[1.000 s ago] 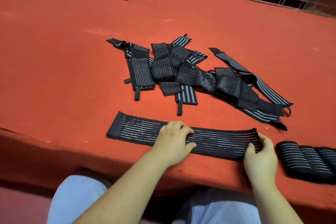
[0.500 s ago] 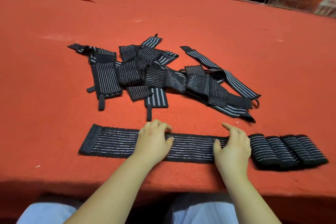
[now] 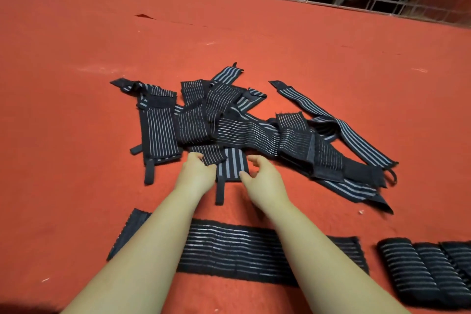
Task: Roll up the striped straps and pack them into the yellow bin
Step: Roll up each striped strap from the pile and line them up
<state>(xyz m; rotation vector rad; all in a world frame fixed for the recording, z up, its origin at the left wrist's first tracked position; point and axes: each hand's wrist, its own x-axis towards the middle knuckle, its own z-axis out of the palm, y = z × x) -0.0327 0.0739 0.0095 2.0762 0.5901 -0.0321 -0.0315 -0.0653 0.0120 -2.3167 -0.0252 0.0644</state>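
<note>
A: How many straps are there to count?

B: One flat strap (image 3: pixel 237 253) lies stretched out along the near edge of the red bench (image 3: pixel 76 135), under both forearms. Three rolled straps (image 3: pixel 430 273) sit side by side, touching, at the near right. Beyond the hands is a tangled pile of straps (image 3: pixel 242 122); they overlap too much for me to give a sure number.

A: And the hands?

B: Two. The left hand (image 3: pixel 197 172) is at the pile's near edge, its grip curled round the corner of a thin-striped strap end (image 3: pixel 209 155). The right hand (image 3: pixel 265 177) is just beside it, fingers loosely bent and spread, gripping nothing that I can see; its thumb touches the edge of a wide-striped strap (image 3: pixel 233 164) that lies between the two hands.

A: Where does that strap sit otherwise?

B: Its far end goes under the pile, and a narrow black tab (image 3: pixel 219 192) hangs from its near end, between the wrists. The flat strap lies well behind both hands, nearer the person.
</note>
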